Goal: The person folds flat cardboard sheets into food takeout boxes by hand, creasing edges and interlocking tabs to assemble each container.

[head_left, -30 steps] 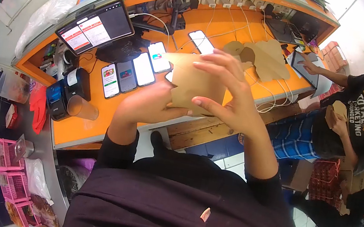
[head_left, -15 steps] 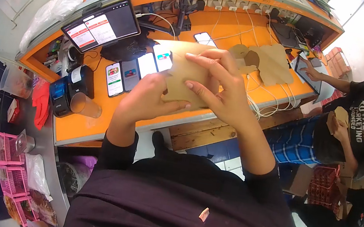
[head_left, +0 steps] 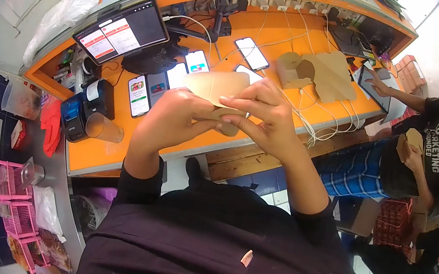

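Observation:
Between my two hands is a brown cardboard food carton (head_left: 215,85), partly folded, with one panel standing up and a smaller flap lower down. My left hand (head_left: 176,117) pinches its left side, thumb below the fingers. On the other side, my right hand (head_left: 267,115) grips the fold between thumb and fingers. The carton hovers over the front of the orange desk (head_left: 94,154), in front of several phones. Beyond my right hand, more flat brown cardboard (head_left: 334,78) lies on the desk. My fingers hide part of the folded edge.
A tablet (head_left: 124,31) on a stand, a label printer (head_left: 85,108) and a clear cup (head_left: 105,128) occupy the left side. White charging cables (head_left: 314,127) trail across the desk at right. A co-worker (head_left: 434,138) stands at right, touching a tablet and holding cardboard.
The carton has been tilted and folded inward, showing a narrower panel. My hands have drawn closer together, and phones behind it have come into view.

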`<state>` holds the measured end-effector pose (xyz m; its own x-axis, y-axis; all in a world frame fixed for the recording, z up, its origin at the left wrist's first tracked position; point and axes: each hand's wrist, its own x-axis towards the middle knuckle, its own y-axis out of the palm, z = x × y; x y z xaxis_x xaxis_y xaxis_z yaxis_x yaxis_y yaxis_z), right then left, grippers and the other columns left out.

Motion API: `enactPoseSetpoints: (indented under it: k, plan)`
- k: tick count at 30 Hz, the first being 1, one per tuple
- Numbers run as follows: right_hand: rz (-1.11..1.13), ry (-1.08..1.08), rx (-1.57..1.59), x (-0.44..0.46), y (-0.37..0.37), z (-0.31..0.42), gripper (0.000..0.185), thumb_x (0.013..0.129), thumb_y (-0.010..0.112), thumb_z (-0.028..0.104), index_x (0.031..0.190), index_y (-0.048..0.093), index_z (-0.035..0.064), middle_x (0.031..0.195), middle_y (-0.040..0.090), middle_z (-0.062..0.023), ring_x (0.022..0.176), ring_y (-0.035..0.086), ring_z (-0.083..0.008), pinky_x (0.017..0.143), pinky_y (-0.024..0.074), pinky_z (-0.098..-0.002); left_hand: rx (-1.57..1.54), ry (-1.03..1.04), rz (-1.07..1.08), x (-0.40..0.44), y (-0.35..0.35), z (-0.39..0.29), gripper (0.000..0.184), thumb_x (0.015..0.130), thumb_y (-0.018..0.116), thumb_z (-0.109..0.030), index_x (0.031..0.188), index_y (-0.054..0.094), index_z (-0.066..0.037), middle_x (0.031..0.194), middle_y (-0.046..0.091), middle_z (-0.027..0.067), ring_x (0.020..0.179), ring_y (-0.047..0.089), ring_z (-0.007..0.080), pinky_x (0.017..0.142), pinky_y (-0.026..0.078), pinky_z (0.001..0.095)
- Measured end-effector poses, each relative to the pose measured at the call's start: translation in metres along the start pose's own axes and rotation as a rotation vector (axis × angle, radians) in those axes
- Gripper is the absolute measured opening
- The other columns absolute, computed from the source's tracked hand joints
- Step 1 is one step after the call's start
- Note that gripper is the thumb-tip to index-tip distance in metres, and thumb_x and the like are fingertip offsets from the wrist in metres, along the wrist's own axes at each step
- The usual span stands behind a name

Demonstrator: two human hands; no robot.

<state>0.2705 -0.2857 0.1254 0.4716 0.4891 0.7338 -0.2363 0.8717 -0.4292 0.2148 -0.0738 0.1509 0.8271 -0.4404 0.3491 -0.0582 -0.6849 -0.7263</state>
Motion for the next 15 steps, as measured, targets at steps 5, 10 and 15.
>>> enactPoseSetpoints:
  k: [5, 10, 15]
  plan:
    - [-0.208, -0.010, -0.049, -0.010, 0.003, 0.000, 0.029, 0.071, 0.078, 0.002, 0.098, 0.076, 0.0106, 0.076, 0.060, -0.0036, 0.070, 0.055, -0.0178, 0.059, 0.0446, -0.0298, 0.102, -0.056, -0.464, 0.011, 0.007, -0.004, 0.027, 0.061, 0.087, -0.012, 0.077, 0.068, -0.004, 0.071, 0.068, 0.0047, 0.062, 0.063, 0.0134, 0.059, 0.050, 0.0262]
    - [-0.247, -0.070, -0.042, -0.003, 0.005, -0.001, 0.029, 0.070, 0.076, -0.003, 0.097, 0.075, 0.0087, 0.076, 0.060, -0.0032, 0.069, 0.055, -0.0171, 0.057, 0.0441, -0.0292, -0.043, -0.205, -0.611, 0.016, 0.012, 0.000, 0.031, 0.060, 0.089, -0.008, 0.077, 0.064, -0.003, 0.072, 0.068, 0.0030, 0.069, 0.064, 0.0067, 0.061, 0.050, 0.0226]
    - [-0.288, -0.107, -0.146, -0.002, -0.002, -0.001, 0.029, 0.070, 0.076, 0.000, 0.097, 0.076, 0.0098, 0.081, 0.061, -0.0034, 0.075, 0.057, -0.0179, 0.064, 0.0467, -0.0298, -0.384, -0.216, -0.647, 0.018, 0.017, 0.001, 0.026, 0.069, 0.085, -0.002, 0.087, 0.066, 0.000, 0.081, 0.070, 0.0067, 0.076, 0.065, 0.0070, 0.067, 0.052, 0.0216]
